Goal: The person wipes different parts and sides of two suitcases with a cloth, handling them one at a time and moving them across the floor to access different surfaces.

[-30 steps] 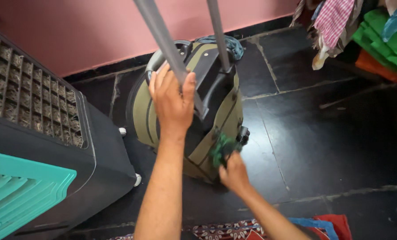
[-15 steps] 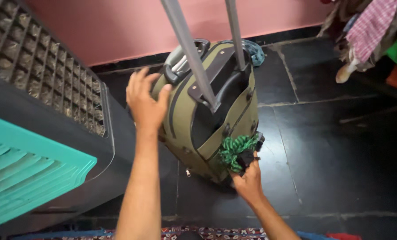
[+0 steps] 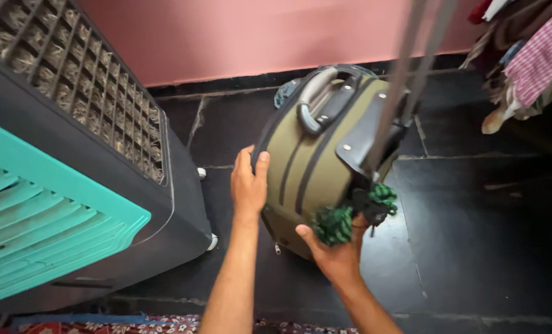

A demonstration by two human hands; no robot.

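Olive-green suitcase (image 3: 316,154) stands tipped on the dark floor (image 3: 474,235) in the middle of the frame. Left hand (image 3: 249,182) lies flat and open on its side, steadying it. Right hand (image 3: 334,250) clutches a green cord (image 3: 334,224) at the lower corner.

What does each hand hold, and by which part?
The right hand grips a green cord bundle at the olive trolley suitcase's corner. The left hand lies flat on its side, gripping nothing.

A home: air cooler (image 3: 72,167), hung clothes (image 3: 529,62) (pink wall (image 3: 239,31)).
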